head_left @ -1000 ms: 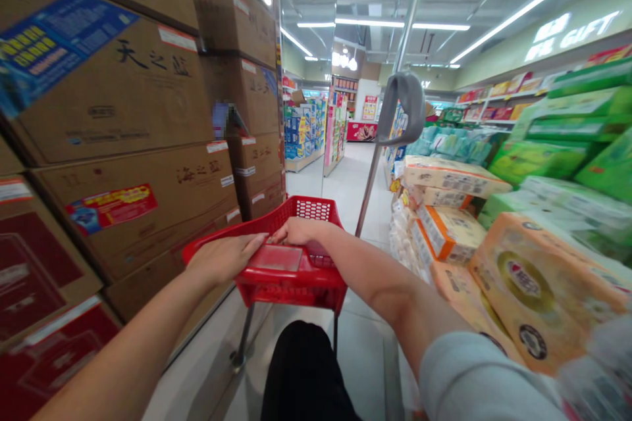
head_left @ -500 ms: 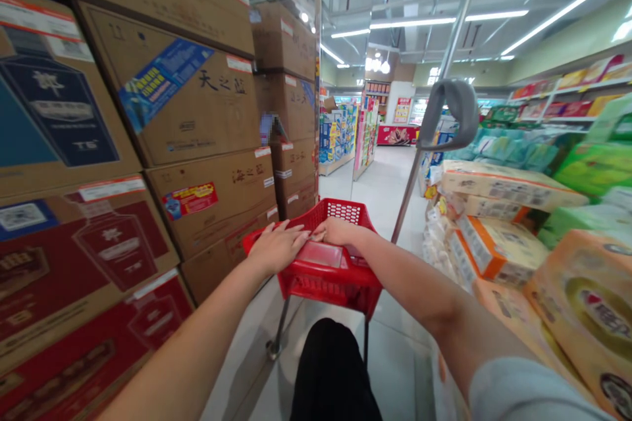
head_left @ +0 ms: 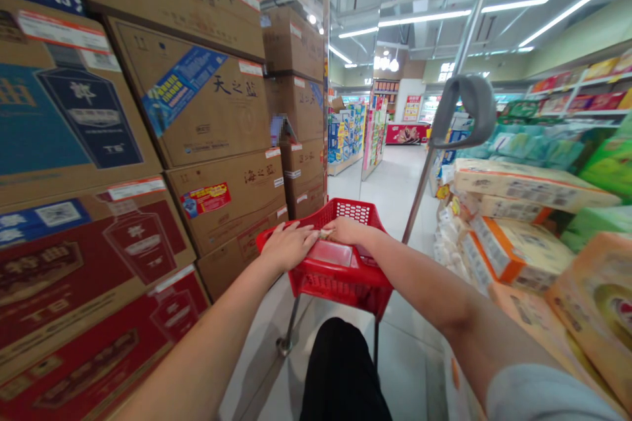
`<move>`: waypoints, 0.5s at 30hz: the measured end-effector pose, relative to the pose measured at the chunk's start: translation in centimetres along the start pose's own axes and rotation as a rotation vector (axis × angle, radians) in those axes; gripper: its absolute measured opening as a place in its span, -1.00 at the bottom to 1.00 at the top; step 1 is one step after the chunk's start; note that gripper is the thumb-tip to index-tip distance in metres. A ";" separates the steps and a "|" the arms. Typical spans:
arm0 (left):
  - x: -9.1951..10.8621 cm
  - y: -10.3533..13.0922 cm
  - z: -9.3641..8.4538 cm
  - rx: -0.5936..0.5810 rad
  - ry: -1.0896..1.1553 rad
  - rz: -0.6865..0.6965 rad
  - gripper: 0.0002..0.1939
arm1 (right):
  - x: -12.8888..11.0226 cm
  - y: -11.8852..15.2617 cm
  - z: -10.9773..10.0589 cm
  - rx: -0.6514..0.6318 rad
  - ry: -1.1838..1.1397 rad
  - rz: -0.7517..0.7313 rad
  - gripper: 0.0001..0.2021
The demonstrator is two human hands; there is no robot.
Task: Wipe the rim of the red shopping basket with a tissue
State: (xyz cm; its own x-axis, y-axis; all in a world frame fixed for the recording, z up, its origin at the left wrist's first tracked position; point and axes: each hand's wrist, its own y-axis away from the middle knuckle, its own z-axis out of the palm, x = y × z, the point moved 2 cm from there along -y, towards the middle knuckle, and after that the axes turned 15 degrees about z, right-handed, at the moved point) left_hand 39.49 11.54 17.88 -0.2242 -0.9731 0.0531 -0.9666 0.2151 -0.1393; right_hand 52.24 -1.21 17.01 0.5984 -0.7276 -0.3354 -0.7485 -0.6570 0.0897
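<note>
A red plastic shopping cart (head_left: 340, 278) on thin metal legs stands in front of me. My left hand (head_left: 291, 245) lies flat on the cart's near left rim, its fingers stretched out toward the right. My right hand (head_left: 348, 231) is closed over the middle of the rim, beside the left fingertips. A small pale bit shows at its curled fingers, too small to name. A flat pinkish panel on the rim sits just below both hands. The cart's inside is mostly hidden by my right hand and forearm.
Stacked cardboard cartons (head_left: 212, 99) rise close on the left. A metal pole with a grey loop handle (head_left: 467, 112) slants up right of the cart. Packs of tissue paper (head_left: 530, 247) are piled on the right. A tiled aisle (head_left: 395, 168) leads ahead past shelves.
The whole scene has shifted a little to the right in view, with more of the left cartons showing. Both hands keep their places on the cart.
</note>
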 end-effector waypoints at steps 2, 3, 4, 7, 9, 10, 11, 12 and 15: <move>-0.1 0.0 0.0 0.004 0.002 0.004 -0.42 | -0.3 0.0 0.1 -0.021 0.006 -0.028 -0.72; -0.2 0.0 0.0 0.008 0.002 0.007 -0.43 | -0.3 0.0 0.1 -0.028 0.015 -0.025 -0.74; -0.2 0.0 0.0 0.013 0.002 0.010 -0.43 | -0.3 0.0 0.2 -0.030 0.026 -0.012 -0.76; -0.4 -0.1 0.2 0.024 0.002 0.007 -0.43 | -0.1 0.0 0.3 -0.039 0.039 0.003 -0.81; -0.5 -0.1 0.3 0.026 0.011 -0.004 -0.41 | 0.1 0.0 0.5 -0.058 0.015 -0.031 -0.80; -0.6 0.0 0.4 0.025 0.014 -0.006 -0.40 | 0.2 0.0 0.5 -0.070 0.000 -0.047 -0.79; -0.6 0.0 0.4 0.025 0.016 -0.004 -0.39 | 0.4 0.0 0.5 -0.079 -0.013 -0.056 -0.79; -0.6 0.0 0.5 0.024 0.017 -0.001 -0.39 | 0.5 0.0 0.4 -0.081 -0.022 -0.058 -0.80; -0.5 0.1 0.5 0.024 0.007 0.001 -0.39 | 0.2 0.0 -0.1 -0.013 -0.052 -0.030 -0.76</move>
State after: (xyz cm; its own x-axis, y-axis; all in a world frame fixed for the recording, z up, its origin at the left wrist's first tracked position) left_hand 39.60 12.01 17.35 -0.2258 -0.9723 0.0599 -0.9632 0.2137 -0.1628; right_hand 52.35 -1.39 17.00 0.6046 -0.6965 -0.3864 -0.7266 -0.6811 0.0906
